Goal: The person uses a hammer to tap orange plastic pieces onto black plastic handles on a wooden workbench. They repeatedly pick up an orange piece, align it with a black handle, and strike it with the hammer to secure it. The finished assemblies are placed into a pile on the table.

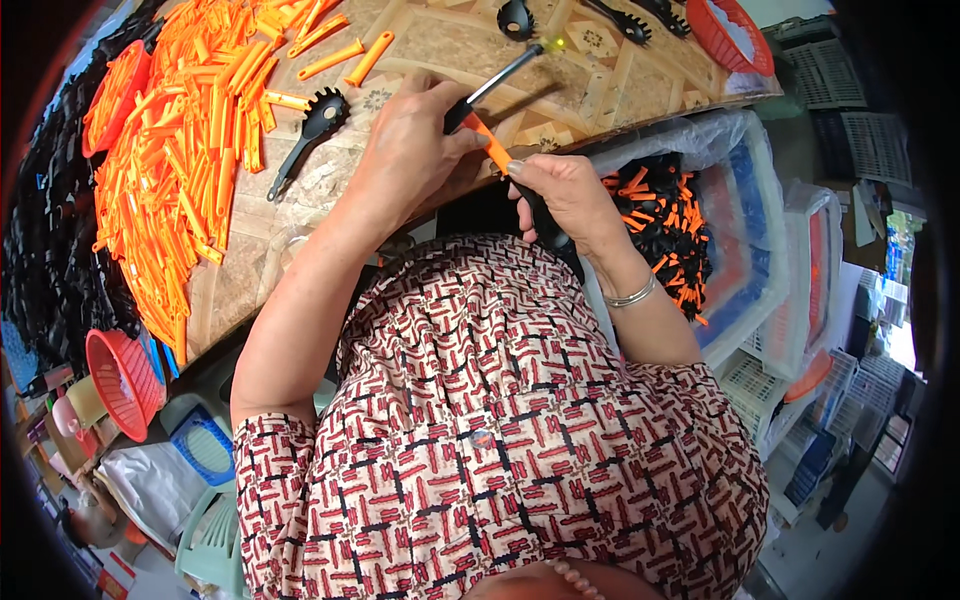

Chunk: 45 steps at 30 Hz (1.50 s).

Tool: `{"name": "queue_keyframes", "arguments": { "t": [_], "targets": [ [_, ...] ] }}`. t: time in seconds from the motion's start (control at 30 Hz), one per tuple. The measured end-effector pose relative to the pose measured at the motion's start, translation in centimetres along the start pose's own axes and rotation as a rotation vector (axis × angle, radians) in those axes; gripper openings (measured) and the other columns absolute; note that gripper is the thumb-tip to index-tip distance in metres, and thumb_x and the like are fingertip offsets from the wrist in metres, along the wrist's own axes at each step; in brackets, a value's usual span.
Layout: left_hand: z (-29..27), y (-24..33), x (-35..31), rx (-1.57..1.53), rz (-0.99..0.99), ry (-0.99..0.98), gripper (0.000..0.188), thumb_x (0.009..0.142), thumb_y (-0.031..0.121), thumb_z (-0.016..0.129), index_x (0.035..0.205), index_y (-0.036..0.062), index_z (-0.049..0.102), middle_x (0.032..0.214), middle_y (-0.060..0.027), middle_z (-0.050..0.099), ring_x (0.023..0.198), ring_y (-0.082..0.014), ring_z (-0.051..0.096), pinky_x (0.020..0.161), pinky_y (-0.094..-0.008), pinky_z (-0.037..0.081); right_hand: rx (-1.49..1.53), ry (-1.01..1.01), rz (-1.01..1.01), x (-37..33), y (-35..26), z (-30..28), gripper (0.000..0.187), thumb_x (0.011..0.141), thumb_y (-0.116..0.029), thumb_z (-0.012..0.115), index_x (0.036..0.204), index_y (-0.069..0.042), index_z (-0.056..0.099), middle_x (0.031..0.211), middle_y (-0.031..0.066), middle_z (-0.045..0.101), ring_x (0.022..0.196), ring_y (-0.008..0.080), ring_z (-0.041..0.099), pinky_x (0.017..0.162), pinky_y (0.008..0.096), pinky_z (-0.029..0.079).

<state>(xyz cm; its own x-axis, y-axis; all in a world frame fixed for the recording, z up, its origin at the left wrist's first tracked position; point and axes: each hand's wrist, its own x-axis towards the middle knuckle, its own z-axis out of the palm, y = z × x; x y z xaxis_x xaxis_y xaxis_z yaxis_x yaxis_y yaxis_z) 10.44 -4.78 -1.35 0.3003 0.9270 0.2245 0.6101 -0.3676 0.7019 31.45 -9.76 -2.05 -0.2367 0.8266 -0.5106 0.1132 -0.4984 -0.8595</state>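
Note:
My left hand point(415, 145) is closed near the table's front edge around a black-handled tool point(457, 115) with a thin metal shaft pointing away to the right. Its thumb also touches an orange plastic handle piece point(490, 146). My right hand point(572, 193) pinches the lower end of that orange piece. A dark, rounded part point(545, 222) shows beneath the right fingers; most of it is hidden, so its kind is unclear. To the left of my left hand lies a black toothed pasta spoon point(318, 125). Loose orange handle pieces point(190, 160) are heaped at the left.
More black utensils point(515, 18) lie at the table's far side, with a red basket point(728, 40) at the far right corner. Below the edge on the right, a plastic-lined crate point(735, 230) holds black-and-orange utensils. Dark pieces point(50, 230) and another red basket point(122, 385) are at left.

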Motion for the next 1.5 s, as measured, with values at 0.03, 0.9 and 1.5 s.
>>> {"name": "queue_keyframes", "arguments": {
  "t": [0.03,0.9,1.5],
  "targets": [
    [-0.4,0.1,-0.1,-0.037,-0.017,0.018,0.033,0.089,0.016,0.075,0.117,-0.0016,0.068,0.102,-0.0100,0.065,0.092,-0.0145,0.063,0.080,-0.0314,0.051,-0.013,0.016,0.008,0.0,0.0,0.0,0.035,0.103,-0.029,0.060,0.084,0.000,0.065,0.059,0.0069,0.062,0.046,0.0138,0.058,0.046,0.0252,0.048],
    [-5.4,1.4,-9.9,0.145,0.106,0.384,0.054,0.084,-0.008,0.073,0.133,0.0140,0.068,0.082,-0.0089,0.062,0.065,-0.0198,0.060,0.060,-0.0323,0.049,0.045,-0.003,0.017,0.0,-0.1,0.3,0.029,0.100,-0.024,0.064,0.086,0.001,0.066,0.061,0.0077,0.063,0.047,0.0151,0.059,0.045,0.0271,0.049],
    [-5.6,-1.9,-9.8,0.017,-0.214,0.289,0.040,0.098,0.007,0.064,0.138,0.0073,0.062,0.095,-0.0028,0.067,0.077,-0.0075,0.055,0.071,-0.0233,0.047,-1.466,0.579,-0.124,-2.9,-5.7,-16.5,0.028,0.096,-0.028,0.063,0.102,-0.003,0.072,0.082,0.0149,0.073,0.082,0.0345,0.070,0.073,0.0444,0.054]
  ]
}}
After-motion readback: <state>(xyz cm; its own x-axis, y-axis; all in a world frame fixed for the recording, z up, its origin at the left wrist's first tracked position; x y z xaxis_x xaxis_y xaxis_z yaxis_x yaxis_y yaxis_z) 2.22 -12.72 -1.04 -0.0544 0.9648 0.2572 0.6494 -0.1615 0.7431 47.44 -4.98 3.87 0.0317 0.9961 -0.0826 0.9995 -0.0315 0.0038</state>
